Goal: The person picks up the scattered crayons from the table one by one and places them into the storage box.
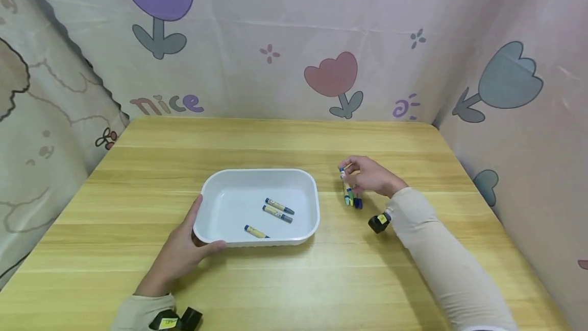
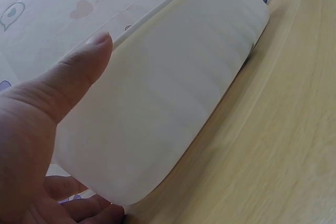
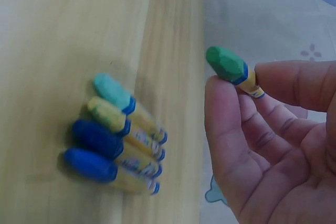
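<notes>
A white tray (image 1: 216, 183) sits mid-table and holds three yellow-wrapped crayons (image 1: 277, 210) with dark blue tips. My left hand (image 1: 202, 229) holds the tray's near-left corner. In the left wrist view its thumb (image 2: 79, 72) lies on the tray's outer wall (image 2: 168, 98) and the fingers curl beneath. To the right of the tray, my right hand (image 1: 351, 167) pinches a green-tipped crayon (image 3: 228, 64) between thumb and fingertips, lifted off the table. Just below that hand several loose crayons (image 1: 351, 199) lie side by side: teal, yellow and two blue (image 3: 113, 129).
The wooden table (image 1: 294, 280) is walled on three sides by a flower-printed cloth (image 1: 275, 40). Black wrist cameras sit on my right sleeve (image 1: 379, 222) and left sleeve (image 1: 176, 320).
</notes>
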Available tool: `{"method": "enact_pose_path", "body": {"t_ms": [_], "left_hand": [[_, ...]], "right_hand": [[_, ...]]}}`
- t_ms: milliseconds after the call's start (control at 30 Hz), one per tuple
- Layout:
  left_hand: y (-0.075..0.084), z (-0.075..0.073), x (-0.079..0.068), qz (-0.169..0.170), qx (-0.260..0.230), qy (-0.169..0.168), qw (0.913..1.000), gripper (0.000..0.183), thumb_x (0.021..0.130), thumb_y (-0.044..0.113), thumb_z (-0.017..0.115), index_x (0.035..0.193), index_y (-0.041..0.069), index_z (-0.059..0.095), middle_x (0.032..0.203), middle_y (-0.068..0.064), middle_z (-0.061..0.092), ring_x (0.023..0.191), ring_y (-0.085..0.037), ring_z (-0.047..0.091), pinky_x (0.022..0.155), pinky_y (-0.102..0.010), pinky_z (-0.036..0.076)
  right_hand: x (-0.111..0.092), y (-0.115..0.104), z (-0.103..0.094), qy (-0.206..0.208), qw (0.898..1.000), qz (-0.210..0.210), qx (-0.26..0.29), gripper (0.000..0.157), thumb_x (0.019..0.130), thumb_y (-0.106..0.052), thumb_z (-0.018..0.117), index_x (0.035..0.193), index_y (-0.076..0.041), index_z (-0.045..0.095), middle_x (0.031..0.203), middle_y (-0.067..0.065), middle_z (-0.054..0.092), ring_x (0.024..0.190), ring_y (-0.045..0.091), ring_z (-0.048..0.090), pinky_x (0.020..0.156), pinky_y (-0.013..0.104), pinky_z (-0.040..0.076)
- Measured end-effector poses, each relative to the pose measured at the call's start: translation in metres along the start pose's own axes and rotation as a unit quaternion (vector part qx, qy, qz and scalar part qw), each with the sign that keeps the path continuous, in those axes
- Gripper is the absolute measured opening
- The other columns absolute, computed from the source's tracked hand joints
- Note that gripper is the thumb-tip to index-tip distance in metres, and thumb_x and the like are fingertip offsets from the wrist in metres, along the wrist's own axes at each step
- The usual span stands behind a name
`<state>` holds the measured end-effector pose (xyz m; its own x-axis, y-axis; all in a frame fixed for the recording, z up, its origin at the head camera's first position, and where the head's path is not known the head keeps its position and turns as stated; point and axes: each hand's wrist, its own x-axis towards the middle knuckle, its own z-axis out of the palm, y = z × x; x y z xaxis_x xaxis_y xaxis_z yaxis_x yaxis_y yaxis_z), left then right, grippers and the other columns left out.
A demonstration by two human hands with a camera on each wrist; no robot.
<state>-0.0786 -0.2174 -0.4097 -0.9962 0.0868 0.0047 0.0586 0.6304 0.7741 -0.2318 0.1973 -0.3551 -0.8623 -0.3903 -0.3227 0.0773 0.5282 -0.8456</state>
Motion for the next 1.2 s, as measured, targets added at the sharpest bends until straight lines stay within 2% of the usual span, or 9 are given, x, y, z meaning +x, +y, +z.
{"method": "enact_pose_path", "body": {"t_ms": [300, 633, 767, 967, 1067, 1200], "left_hand": [[0.0, -0.001, 0.0, -0.001, 0.002, -0.001, 1.0, 0.118, 0.078, 0.038, 0.081, 0.157, 0.012, -0.002, 0.154, -0.03, 0.021, 0.13, -0.049, 0.036, 0.1, -0.064, 0.03], [-0.001, 0.0, -0.001, 0.005, 0.007, 0.003, 1.0, 0.118, 0.076, 0.037, 0.082, 0.157, 0.013, -0.001, 0.152, -0.03, 0.025, 0.127, -0.047, 0.04, 0.099, -0.065, 0.032], [-0.001, 0.0, -0.001, 0.003, 0.008, 0.002, 1.0, 0.118, 0.077, 0.038, 0.082, 0.157, 0.014, -0.002, 0.152, -0.031, 0.025, 0.127, -0.047, 0.04, 0.098, -0.064, 0.032], [0.0, 0.0, -0.002, -0.002, 0.008, 0.0, 1.0, 0.119, 0.077, 0.038, 0.082, 0.157, 0.014, -0.002, 0.154, -0.03, 0.021, 0.129, -0.049, 0.036, 0.099, -0.067, 0.029], [0.0, 0.0, -0.002, -0.002, 0.008, -0.001, 1.0, 0.119, 0.077, 0.038, 0.082, 0.157, 0.014, -0.002, 0.154, -0.03, 0.02, 0.13, -0.05, 0.035, 0.1, -0.068, 0.028], [0.0, 0.0, -0.002, 0.001, 0.006, -0.001, 1.0, 0.119, 0.077, 0.037, 0.082, 0.157, 0.013, -0.002, 0.154, -0.03, 0.021, 0.129, -0.049, 0.037, 0.1, -0.067, 0.029]], "right_hand": [[0.005, -0.01, 0.012, -0.012, 1.0, -0.022, -0.009, 0.039, 0.093, -0.003, 0.06, 0.13, 0.005, 0.05, 0.109, 0.016, 0.053, 0.09, 0.026, 0.059, 0.074, 0.04, 0.056], [0.005, -0.027, 0.022, -0.033, 0.998, -0.046, -0.001, 0.032, 0.094, -0.002, 0.061, 0.125, 0.001, 0.055, 0.114, 0.022, 0.055, 0.087, 0.026, 0.059, 0.077, 0.05, 0.054], [0.006, -0.035, 0.027, -0.033, 0.998, -0.054, 0.002, 0.028, 0.092, -0.002, 0.063, 0.12, -0.004, 0.057, 0.11, 0.018, 0.057, 0.085, 0.026, 0.059, 0.077, 0.05, 0.053], [0.011, -0.049, 0.035, -0.037, 0.998, -0.059, 0.005, 0.029, 0.091, -0.003, 0.066, 0.118, -0.004, 0.055, 0.107, 0.014, 0.057, 0.085, 0.027, 0.06, 0.081, 0.053, 0.052], [0.014, -0.055, 0.04, -0.04, 0.997, -0.06, 0.0, 0.029, 0.09, -0.003, 0.066, 0.118, -0.004, 0.056, 0.107, 0.014, 0.057, 0.086, 0.026, 0.06, 0.08, 0.052, 0.053], [0.02, -0.062, 0.047, -0.044, 0.997, -0.057, -0.011, 0.03, 0.091, -0.005, 0.067, 0.119, -0.005, 0.056, 0.108, 0.014, 0.058, 0.087, 0.024, 0.061, 0.076, 0.044, 0.055]]}}
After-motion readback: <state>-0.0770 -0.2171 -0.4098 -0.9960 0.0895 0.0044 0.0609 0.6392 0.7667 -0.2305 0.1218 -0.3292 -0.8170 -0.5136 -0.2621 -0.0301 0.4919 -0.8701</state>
